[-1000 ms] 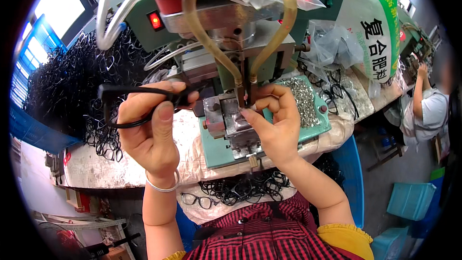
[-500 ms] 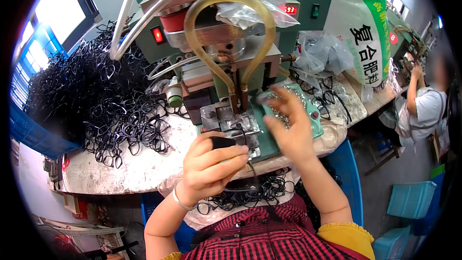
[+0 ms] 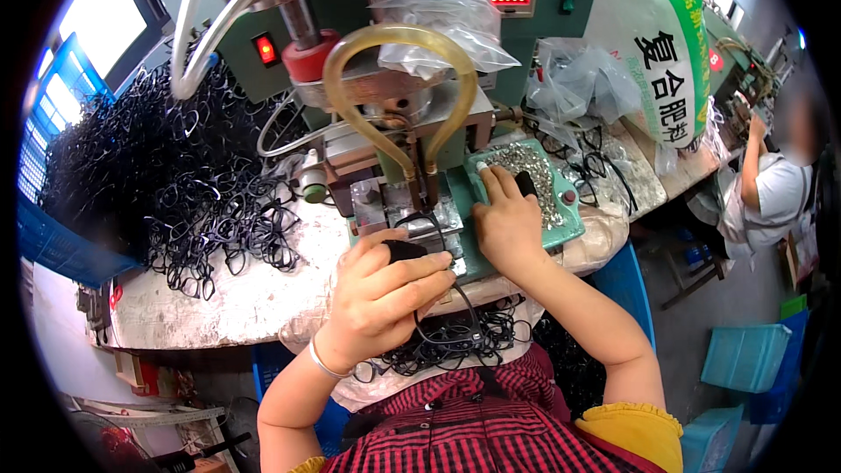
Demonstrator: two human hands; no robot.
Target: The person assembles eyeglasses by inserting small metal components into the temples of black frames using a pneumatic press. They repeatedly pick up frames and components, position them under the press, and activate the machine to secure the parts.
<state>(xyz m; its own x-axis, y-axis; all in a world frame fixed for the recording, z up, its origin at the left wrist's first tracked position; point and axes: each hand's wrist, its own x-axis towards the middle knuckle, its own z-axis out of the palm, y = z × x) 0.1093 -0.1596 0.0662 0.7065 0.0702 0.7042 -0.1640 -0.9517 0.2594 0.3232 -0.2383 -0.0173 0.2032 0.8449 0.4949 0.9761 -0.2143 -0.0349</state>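
My left hand, wearing a bracelet and with a black cover on one fingertip, pinches a thin black strap loop at the front of the press. Part of the loop runs up onto the metal die block, and the rest hangs below my fingers. My right hand lies over the left side of a green tray of small shiny metal pieces. Its fingers reach onto the pieces, one tip covered in white and one in black. Whether a piece is under the fingertips is hidden.
The green press with a curved amber tube rises ahead. Tangled black loops heap at left by a blue crate; more lie in my lap. A white-green sack stands at right. A person works farther right.
My right hand has come down from above the tray onto the metal pieces. My left hand keeps the strap loop at the die. The whole view has shifted slightly.
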